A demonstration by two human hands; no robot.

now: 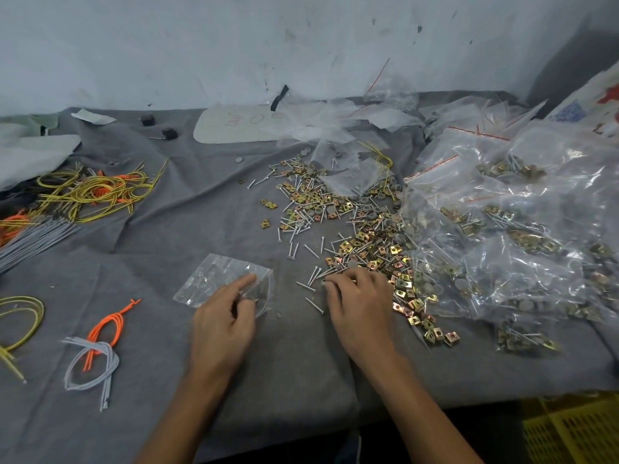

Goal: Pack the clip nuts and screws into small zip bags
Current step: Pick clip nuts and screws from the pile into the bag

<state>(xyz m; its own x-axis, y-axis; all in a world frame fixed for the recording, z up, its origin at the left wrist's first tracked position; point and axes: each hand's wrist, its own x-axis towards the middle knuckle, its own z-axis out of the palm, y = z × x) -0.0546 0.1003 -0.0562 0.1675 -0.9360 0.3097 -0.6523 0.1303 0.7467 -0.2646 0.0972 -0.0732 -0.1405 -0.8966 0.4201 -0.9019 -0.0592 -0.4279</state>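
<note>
Left grip (224, 316) pinches a clear zip bag (214, 279) on the desk (167, 236). Right grip (360, 303), fingers curled, touches loose screws (305, 286); cannot tell if it holds one.

Left hand (222, 324) pinches a zip bag (214, 279); right hand (358, 306) grips screws (310, 285) beside clip nuts (378, 251).

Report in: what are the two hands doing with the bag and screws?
Left hand pinches small zip bag near its mouth. Right hand: fingers curl on screws at pile edge. A few stray ones lie between the hands.
</note>
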